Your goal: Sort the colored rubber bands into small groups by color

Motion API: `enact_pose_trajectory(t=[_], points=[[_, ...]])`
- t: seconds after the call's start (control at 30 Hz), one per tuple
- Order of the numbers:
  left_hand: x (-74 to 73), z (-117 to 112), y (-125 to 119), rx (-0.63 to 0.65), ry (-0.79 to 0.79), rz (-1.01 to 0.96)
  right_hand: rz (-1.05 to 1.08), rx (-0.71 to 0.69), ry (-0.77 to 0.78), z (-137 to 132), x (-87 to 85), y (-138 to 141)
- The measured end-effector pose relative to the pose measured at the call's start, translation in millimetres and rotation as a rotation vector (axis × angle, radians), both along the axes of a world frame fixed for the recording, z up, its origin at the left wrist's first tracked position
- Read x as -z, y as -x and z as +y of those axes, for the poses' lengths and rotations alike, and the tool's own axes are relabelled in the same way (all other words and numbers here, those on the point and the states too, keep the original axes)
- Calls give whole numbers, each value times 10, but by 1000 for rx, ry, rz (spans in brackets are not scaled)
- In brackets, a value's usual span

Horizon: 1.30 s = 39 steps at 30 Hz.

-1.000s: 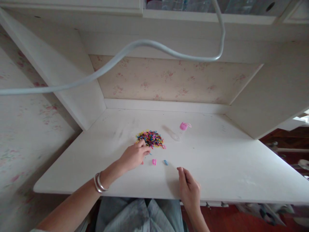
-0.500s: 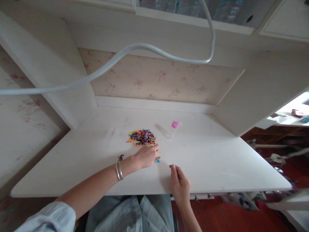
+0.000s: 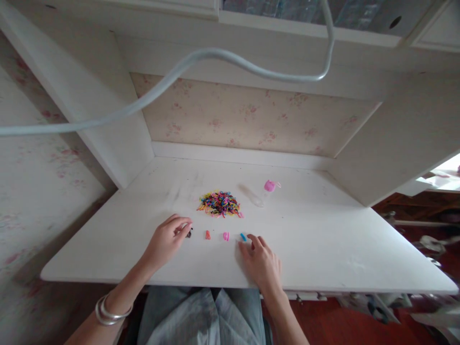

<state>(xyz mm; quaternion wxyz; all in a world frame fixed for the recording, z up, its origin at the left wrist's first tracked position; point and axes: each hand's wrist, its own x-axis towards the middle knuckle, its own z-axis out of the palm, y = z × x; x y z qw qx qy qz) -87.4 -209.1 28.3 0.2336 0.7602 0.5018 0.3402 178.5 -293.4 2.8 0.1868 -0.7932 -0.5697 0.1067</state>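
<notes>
A heap of small coloured rubber bands (image 3: 220, 204) lies on the white desk (image 3: 323, 239). In front of it sits a row of single bands: black (image 3: 189, 234), orange (image 3: 207, 235), pink (image 3: 226, 236) and blue (image 3: 243, 236). My left hand (image 3: 166, 241) rests on the desk with its fingertips pinched at the black band. My right hand (image 3: 260, 261) lies flat with fingers spread, its fingertips just beside the blue band.
A clear little bottle (image 3: 254, 196) lies on its side behind the heap, with a pink cap (image 3: 269, 185) beside it. A grey cable (image 3: 201, 57) hangs across the view. Desk side panels (image 3: 108, 124) close in left and right. My lap shows below the front edge.
My left hand pulled back from the blue band to the left end of the row, where a black band now lies. My right hand slid forward to the blue band.
</notes>
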Motion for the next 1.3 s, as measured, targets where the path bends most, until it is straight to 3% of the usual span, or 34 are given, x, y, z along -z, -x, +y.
enact_pose_trajectory(t=[0.17,0.33,0.57,0.93,1.1,1.3], points=[[351,-66,507,-252,-12,19,-82,-11,11,128,14,37],[519,-67,648,-374,57,12,-137,38,-39,141,60,20],[508,-79,618,-313,35,24,-132,123,-53,139,55,-2],[515,-184,566,-225,-54,136,-33,118,-67,157,70,-84],[493,-201,529,-213,-65,205,-63,63,-80,288,-47,-63],[407,-268,333,-306,6,350,-144,-11,4,536,-182,15]])
